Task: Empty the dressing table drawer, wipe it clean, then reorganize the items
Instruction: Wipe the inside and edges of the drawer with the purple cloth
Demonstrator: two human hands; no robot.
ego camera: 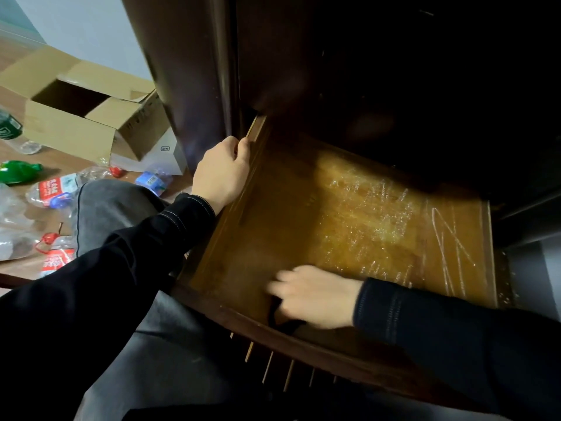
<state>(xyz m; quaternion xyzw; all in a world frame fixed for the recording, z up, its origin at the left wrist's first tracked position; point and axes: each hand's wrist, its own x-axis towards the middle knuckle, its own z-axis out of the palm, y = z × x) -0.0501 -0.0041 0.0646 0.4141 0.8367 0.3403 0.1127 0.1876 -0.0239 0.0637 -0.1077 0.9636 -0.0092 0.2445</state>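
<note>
A pulled-out drawer with two hands on it

The dark dressing table [364,71] fills the top of the view, and its big brown wooden drawer [288,214] sticks out toward the person. White scratch marks [449,244] run along the drawer's floor near its right edge. On the floor [76,165] to the left sits an open cardboard box [69,129]. The left hand [221,174] grips the drawer's left edge near the back corner, with the fingers curled over the top of the wall. The right hand [315,296] is inside the drawer by the front edge. It looks blurry, and its fingers are bent around a dark cloth [280,322] that lies on the drawer's floor. Near the box lie a green bottle [18,171] and a clear bottle with a red label [51,188].
</note>
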